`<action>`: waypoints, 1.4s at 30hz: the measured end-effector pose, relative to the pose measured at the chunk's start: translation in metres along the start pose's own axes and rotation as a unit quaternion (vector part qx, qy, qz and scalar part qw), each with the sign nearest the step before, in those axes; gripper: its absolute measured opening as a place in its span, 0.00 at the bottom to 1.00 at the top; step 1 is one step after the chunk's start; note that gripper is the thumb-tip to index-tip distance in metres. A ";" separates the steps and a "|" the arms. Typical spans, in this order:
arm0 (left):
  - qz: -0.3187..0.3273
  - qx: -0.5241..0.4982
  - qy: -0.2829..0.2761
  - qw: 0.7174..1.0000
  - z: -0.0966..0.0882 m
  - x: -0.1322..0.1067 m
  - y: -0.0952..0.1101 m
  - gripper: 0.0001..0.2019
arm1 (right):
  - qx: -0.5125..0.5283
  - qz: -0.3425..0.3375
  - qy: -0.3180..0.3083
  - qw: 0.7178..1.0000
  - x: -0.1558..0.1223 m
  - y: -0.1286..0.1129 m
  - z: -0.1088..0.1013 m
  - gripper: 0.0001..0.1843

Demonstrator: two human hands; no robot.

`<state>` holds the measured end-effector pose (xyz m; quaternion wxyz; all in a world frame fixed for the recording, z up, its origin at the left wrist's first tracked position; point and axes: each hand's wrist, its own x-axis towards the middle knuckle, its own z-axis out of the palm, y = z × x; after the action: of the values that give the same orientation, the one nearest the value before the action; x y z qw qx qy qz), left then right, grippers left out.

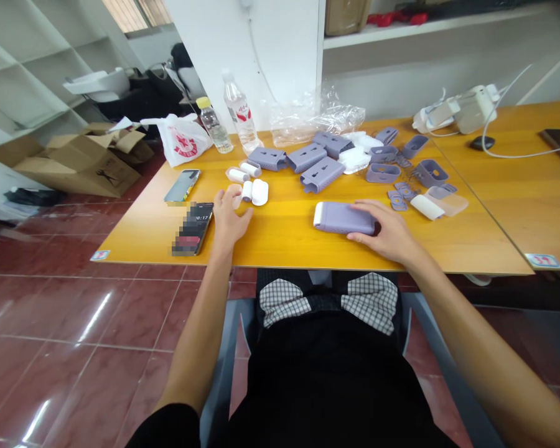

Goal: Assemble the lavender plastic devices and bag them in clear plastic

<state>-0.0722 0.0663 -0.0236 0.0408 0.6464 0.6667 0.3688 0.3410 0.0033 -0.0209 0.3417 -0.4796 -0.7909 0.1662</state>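
My right hand (386, 231) rests on the wooden table (289, 239) with its fingers curled over the right end of a lilac, box-shaped device with a white end cap (343, 218). My left hand (227, 216) lies on the table with fingers loosely spread, fingertips reaching toward several small white cylinders (248, 180); it holds nothing. Behind them lie several lilac plastic housings (308, 158) and smaller lilac frames and parts (404, 165).
Two phones (183, 185) (195, 227) lie left of my left hand. Two plastic bottles (238, 115), a red-and-white bag (183, 142) and clear plastic wrap (315, 118) stand at the back. A white power adapter with cables (466, 112) sits far right. Cardboard boxes (74, 158) lie on the floor.
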 end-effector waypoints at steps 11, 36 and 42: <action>0.175 -0.007 0.013 0.984 -0.010 -0.046 0.054 0.13 | -0.097 0.054 -0.012 0.994 -0.006 0.003 0.004 0.57; 0.238 0.164 -0.266 0.920 0.012 -0.067 0.079 0.33 | -0.297 0.110 -0.088 0.944 -0.041 0.004 0.001 0.41; 0.228 0.171 -0.269 0.920 0.008 -0.068 0.084 0.33 | -0.316 0.121 -0.099 0.936 -0.039 -0.002 0.001 0.41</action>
<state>0.0130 0.0005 -0.0125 0.0226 0.8530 0.5178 0.0609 0.3511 -0.0321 -0.0351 0.0698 -0.6361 -0.7685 -0.0053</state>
